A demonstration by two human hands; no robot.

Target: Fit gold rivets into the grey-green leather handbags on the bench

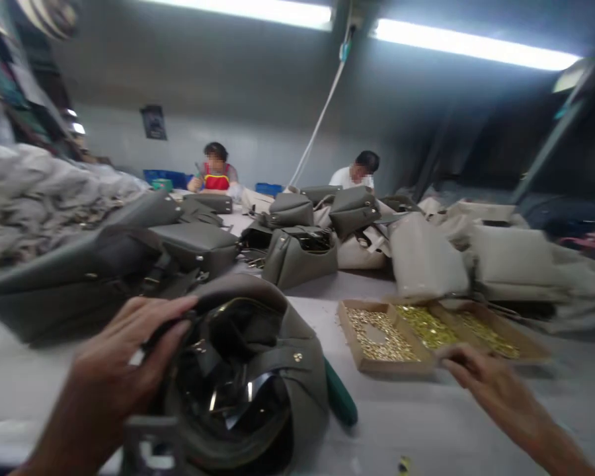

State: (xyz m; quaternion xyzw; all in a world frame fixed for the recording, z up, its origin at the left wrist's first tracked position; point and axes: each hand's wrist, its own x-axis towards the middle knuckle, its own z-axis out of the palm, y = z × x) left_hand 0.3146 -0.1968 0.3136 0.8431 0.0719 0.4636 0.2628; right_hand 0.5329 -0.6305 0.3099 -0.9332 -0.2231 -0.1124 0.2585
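My left hand [121,360] grips the rim of an olive-grey handbag [258,377] that lies open in front of me, its dark lining and a brass stud showing. My right hand [480,377] reaches to the near edge of a cardboard tray [371,365] holding small brass fittings; its fingers are curled and blurred, and what they hold, if anything, is hidden. A green tool handle [340,396] sticks out from under the bag.
Grey handbags [297,254] and beige ones [426,261] are piled across the white table [426,423]. More dark bags [79,277] lie at left. Two people sit at the far end. A white cord hangs from the ceiling.
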